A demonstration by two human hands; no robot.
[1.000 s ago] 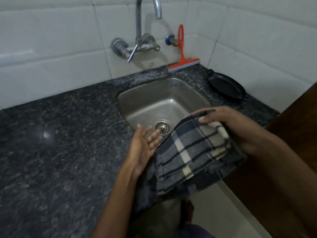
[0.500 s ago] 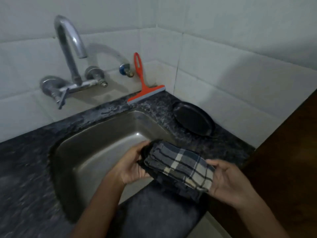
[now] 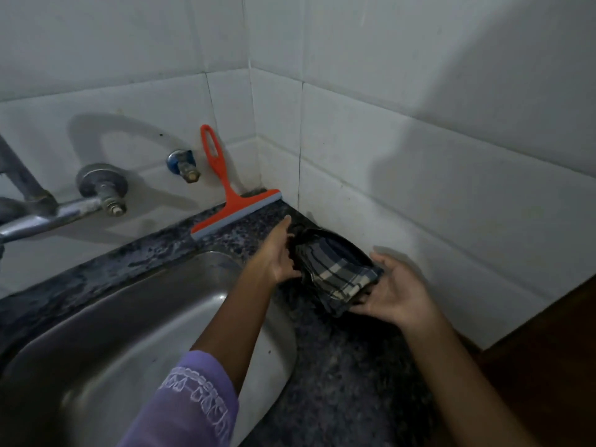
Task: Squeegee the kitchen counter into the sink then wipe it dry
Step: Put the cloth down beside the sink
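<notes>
Faucet [image 3: 38, 201] cut off at frame's left; we cradle the folded plaid cloth [image 3: 335, 272] between left hand [image 3: 277, 253] and right hand [image 3: 395, 290], hiding a dark pan [image 3: 309, 233].

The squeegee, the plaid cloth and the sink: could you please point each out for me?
squeegee [image 3: 227, 201], head view, on its orange neck above the blade.
plaid cloth [image 3: 335, 272], head view, on its folded top face.
sink [image 3: 135, 311], head view, on its bare steel basin wall.

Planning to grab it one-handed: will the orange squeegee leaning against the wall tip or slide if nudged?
Probably both. The squeegee stands on its blade edge, with only the thin handle against the tile. The counter beneath looks wet, so the blade may skid.
</notes>
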